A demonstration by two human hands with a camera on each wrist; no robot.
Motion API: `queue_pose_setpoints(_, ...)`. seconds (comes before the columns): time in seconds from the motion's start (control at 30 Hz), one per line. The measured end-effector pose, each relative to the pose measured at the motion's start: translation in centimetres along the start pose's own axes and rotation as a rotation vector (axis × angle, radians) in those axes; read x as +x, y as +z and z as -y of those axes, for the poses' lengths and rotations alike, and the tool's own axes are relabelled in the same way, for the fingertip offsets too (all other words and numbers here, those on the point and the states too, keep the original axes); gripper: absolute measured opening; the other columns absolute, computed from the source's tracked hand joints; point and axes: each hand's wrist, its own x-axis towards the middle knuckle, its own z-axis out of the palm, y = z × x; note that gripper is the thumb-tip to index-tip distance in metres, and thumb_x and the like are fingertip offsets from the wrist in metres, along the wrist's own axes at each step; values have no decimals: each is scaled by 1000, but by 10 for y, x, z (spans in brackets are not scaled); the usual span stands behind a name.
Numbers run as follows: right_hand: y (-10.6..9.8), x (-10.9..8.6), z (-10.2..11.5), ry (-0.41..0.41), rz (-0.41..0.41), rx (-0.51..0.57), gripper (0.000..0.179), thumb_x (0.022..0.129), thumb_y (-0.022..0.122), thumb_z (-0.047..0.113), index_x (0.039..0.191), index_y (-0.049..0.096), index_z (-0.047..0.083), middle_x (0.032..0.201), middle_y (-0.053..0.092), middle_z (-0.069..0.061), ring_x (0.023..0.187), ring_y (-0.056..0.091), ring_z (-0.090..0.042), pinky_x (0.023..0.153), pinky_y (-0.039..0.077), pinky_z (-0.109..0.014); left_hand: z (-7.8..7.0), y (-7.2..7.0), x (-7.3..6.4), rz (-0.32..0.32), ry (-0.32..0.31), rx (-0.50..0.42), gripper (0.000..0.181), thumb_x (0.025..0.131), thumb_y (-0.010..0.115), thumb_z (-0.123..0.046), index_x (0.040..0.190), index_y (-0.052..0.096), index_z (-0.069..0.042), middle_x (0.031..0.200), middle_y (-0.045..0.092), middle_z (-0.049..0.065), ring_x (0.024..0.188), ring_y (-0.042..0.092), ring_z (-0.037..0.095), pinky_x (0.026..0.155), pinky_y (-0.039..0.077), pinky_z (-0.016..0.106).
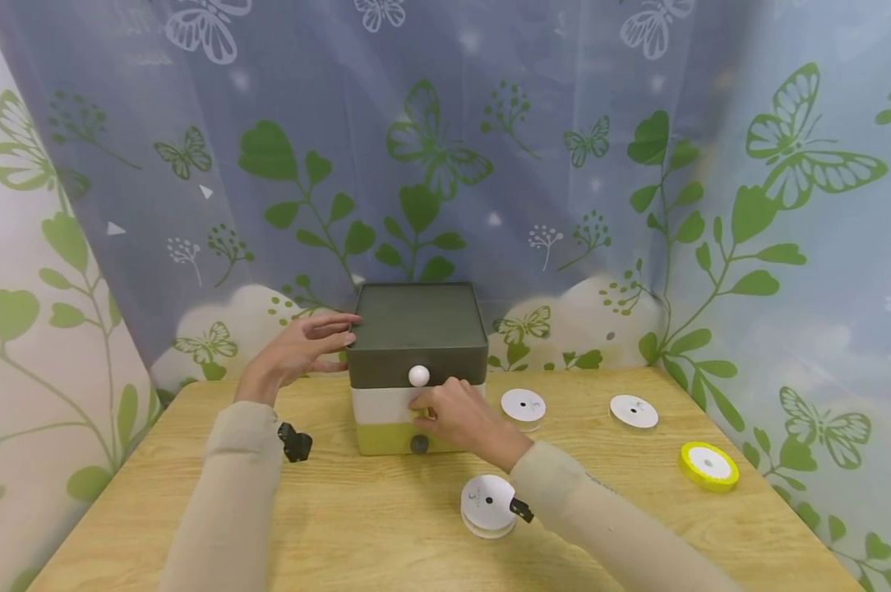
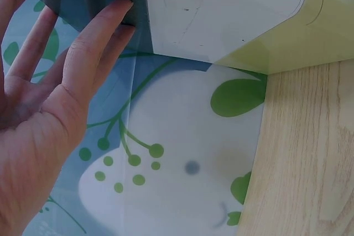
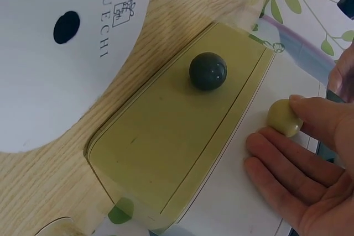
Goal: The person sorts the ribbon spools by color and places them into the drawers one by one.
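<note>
A small three-drawer box (image 1: 419, 316) stands near the back of the wooden table, dark green on top, white in the middle and yellow at the bottom. My left hand (image 1: 297, 349) touches the upper left side of the dark tier with its fingers extended. In front, my right hand (image 1: 466, 418) pinches the round yellow knob (image 3: 282, 120) of the white middle drawer between thumb and index finger. A white knob (image 1: 418, 376) sits on the top drawer and a dark green knob (image 3: 208, 71) on the bottom one. All three drawers look closed.
A white ribbon spool (image 1: 482, 501) lies in front of the box, close below my right wrist. Two more white spools (image 1: 523, 404) (image 1: 634, 411) and a yellow ribbon spool (image 1: 708, 466) lie to the right. A butterfly-patterned curtain (image 1: 564, 99) hangs behind the table (image 1: 357, 526).
</note>
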Motion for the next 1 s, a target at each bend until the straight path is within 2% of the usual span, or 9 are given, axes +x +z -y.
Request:
queue_pose_setpoints(0.13,0,0,0,5,7,15,6,92,79,15,97,81,15,61,48,10,52,33,-2,45,23,-14,0,-1,0,0,0,13,60,104,64,-21,157,40,-6,167,30,19,153,32,40,114,50,59)
queue_pose_setpoints(0.27,0,1,0,7,12,16,5,92,79,15,97,81,14,61,57,5,52,34,-2,45,24,-14,0,-2,0,5,5,19,60,104,64,-22,157,40,-6,167,30,19,153,32,41,111,53,55)
queue_pose_setpoints(0.43,1,-1,0,5,10,-5,11,92,79,16,103,82,14,78,76,-2,52,41,0,44,30,-12,1,-2,1,9,7,21,61,104,65,-23,157,41,-7,167,30,19,153,33,41,108,57,51)
queue_pose_setpoints(0.5,1,-2,0,1,10,-15,8,92,79,16,100,82,15,74,73,0,51,40,0,43,28,-12,1,-2,1,10,6,21,61,104,64,-23,157,41,-7,167,30,19,153,33,41,107,58,49)
queue_pose_setpoints(0.57,1,-2,1,-9,10,-16,1,93,78,15,93,79,15,64,62,3,51,35,-1,43,23,-13,1,-2,1,8,6,21,60,104,64,-23,157,41,-7,167,30,19,153,33,41,107,58,49)
queue_pose_setpoints(0.67,1,-2,2,-21,9,-20,10,94,77,14,84,73,15,58,47,6,51,30,-2,44,18,-14,1,-1,1,7,6,21,61,104,64,-23,157,41,-6,167,30,19,153,33,41,108,57,50)
queue_pose_setpoints(0.87,1,-3,2,-26,-8,-23,11,92,79,15,82,74,15,59,48,9,51,32,-2,44,20,-13,2,0,1,7,1,10,60,104,64,-23,157,41,-6,168,29,19,154,31,41,114,49,59)
queue_pose_setpoints(1.0,2,-2,3,-23,-20,-29,12,91,80,16,81,73,15,59,49,9,52,35,-2,45,23,-13,2,-1,1,3,1,14,59,104,64,-22,157,41,-7,168,29,18,154,31,41,111,53,55)
